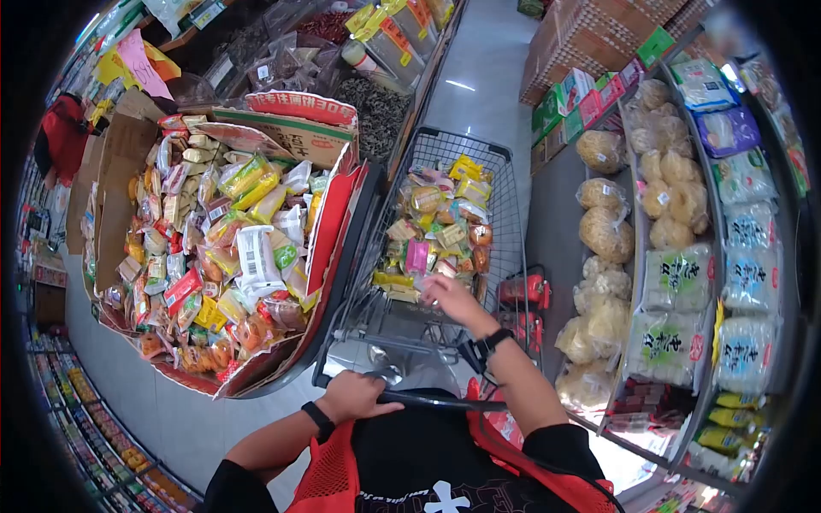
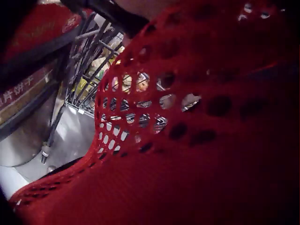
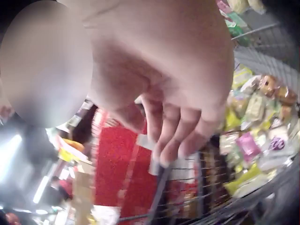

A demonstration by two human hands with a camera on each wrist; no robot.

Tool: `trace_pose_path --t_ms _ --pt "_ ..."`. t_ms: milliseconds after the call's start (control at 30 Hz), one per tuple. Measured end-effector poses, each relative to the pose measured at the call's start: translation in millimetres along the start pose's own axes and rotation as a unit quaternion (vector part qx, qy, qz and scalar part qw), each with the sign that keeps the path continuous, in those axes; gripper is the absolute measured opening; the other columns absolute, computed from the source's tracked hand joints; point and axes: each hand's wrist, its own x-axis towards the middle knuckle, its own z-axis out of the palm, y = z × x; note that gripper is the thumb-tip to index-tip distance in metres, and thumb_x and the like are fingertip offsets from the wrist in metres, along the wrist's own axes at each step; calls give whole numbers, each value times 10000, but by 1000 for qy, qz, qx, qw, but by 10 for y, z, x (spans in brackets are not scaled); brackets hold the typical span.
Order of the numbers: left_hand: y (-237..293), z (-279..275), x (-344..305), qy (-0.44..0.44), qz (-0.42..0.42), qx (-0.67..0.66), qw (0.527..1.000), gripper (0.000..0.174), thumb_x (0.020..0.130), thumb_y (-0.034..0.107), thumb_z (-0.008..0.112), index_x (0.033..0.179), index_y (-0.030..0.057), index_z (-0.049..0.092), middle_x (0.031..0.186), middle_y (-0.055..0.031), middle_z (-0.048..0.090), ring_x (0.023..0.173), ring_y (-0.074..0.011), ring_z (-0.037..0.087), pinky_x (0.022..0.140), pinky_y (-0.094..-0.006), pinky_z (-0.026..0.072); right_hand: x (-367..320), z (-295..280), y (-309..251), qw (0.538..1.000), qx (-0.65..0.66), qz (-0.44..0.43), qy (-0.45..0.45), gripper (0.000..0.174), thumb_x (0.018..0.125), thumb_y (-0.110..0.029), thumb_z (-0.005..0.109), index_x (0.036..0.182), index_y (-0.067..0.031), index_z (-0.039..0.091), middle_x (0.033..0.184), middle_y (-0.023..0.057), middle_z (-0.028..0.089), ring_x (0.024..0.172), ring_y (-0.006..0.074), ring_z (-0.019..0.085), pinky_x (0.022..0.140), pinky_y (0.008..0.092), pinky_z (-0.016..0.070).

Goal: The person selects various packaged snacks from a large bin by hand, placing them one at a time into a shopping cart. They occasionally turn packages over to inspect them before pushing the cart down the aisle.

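The left hand (image 1: 352,397) grips the dark handle (image 1: 449,402) of a grey wire shopping cart (image 1: 506,209); the cart stands upright, its far part holding a heap of small wrapped snacks (image 1: 428,202), mostly clear or yellow, lying at mixed angles; a pink packet (image 1: 416,256) lies near the heap's near end; the right hand (image 1: 453,299), fingers loosely bent, hangs over the cart, just beside the snacks.

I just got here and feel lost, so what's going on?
A person is at a shopping cart, left grip on its handle. The right grip, apparently empty, is over packaged snacks in the cart. To the left, a cardboard bin is heaped with more packets.
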Motion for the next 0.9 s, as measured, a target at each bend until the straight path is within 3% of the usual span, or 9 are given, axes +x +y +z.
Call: trace_pose_path --t_ms 33,100,200,367,467,500,633,767,900 --pt "-6 -2 -13 -1 3 -5 1000 669 874 711 563 646 89 657 549 -128 615 524 -341 643 516 -428 510 289 -141 419 994 -63 -44 82 311 1004 -279 525 1172 -45 640 990 128 708 910 249 678 814 354 540" --pt "-17 23 -51 -28 1 -12 1000 598 873 661 613 679 96 634 572 -118 624 549 -341 652 539 -437 525 566 -394 843 962 -269 21 37 277 966 -199 499 1132 -39 653 986 163 706 946 346 677 882 401 528" --pt "-56 172 -115 -101 0 -59 993 404 838 482 704 799 89 616 672 -106 656 643 -332 682 596 -459 546 764 -392 1462 922 -359 144 17 314 942 -197 514 1198 -73 647 1078 168 687 1051 371 656 946 439 521" --pt "-50 235 -103 -180 -28 -88 979 179 812 261 685 839 122 576 727 -58 654 695 -303 690 598 -427 544 947 -95 1832 873 -457 160 68 525 877 -163 574 1386 -292 551 1434 160 479 1248 434 540 986 521 519" --pt "-10 204 -17 -185 -47 -99 977 155 794 237 675 828 109 594 703 -63 646 656 -281 681 575 -429 547 1159 79 2012 824 -514 235 30 458 898 -179 602 1335 -313 572 1430 129 427 1295 425 488 954 544 534" --pt "-15 214 5 -183 -47 -98 977 163 790 241 682 828 109 594 700 -60 642 656 -278 680 570 -428 544 1211 114 1998 812 -535 231 45 361 913 -187 602 1263 -275 601 1333 135 501 1244 404 535 922 521 549" --pt "5 172 41 -174 -55 -118 976 191 786 270 692 818 108 596 706 -60 640 666 -291 674 579 -429 533 1331 19 2309 838 -518 136 104 179 943 -174 564 1108 -176 635 1081 106 649 1055 331 661 821 480 571" --pt "62 124 79 -181 -66 -82 978 228 775 314 697 794 102 615 722 -78 672 687 -311 685 602 -451 539 889 -338 1671 899 -406 117 113 161 921 -143 559 1053 -117 649 951 164 699 917 377 685 819 489 544" --pt "136 124 133 -163 -72 -89 980 270 790 347 723 853 90 669 741 -141 686 757 -349 704 699 -464 562 314 -559 1323 945 -295 -44 137 121 890 -83 613 1000 -49 647 894 185 687 878 394 669 776 446 519"
